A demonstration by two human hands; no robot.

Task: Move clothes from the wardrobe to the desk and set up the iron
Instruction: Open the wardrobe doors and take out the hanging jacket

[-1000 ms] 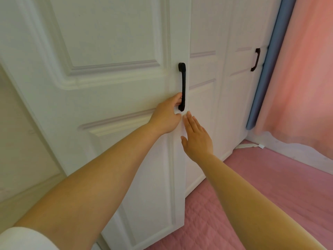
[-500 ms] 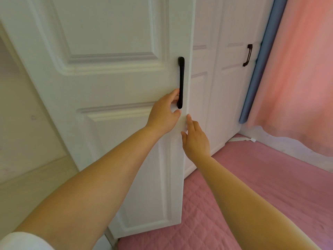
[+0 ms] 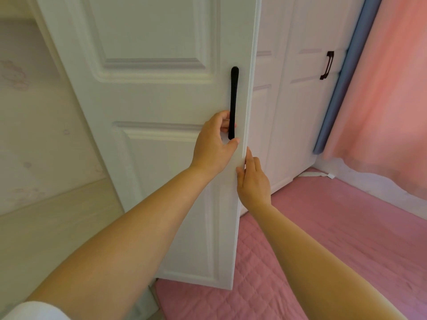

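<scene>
A white panelled wardrobe door (image 3: 152,93) fills the middle of the view, swung partly open toward me. My left hand (image 3: 213,144) is curled round the lower end of its black bar handle (image 3: 233,100). My right hand (image 3: 253,181) rests just below, fingers pressed along the door's free edge. The wardrobe's inside is hidden behind the door. No clothes, desk or iron are in sight.
More white wardrobe doors (image 3: 298,112) stand closed behind, one with a black handle (image 3: 327,65). A blue strip (image 3: 342,88) and a pink curtain (image 3: 388,93) hang at the right. A pink quilted mat (image 3: 323,227) covers the floor. A pale wall (image 3: 34,135) lies to the left.
The door has swung further open toward me, turning more face-on. Both hands stayed on it, the left on the handle, the right on the edge.
</scene>
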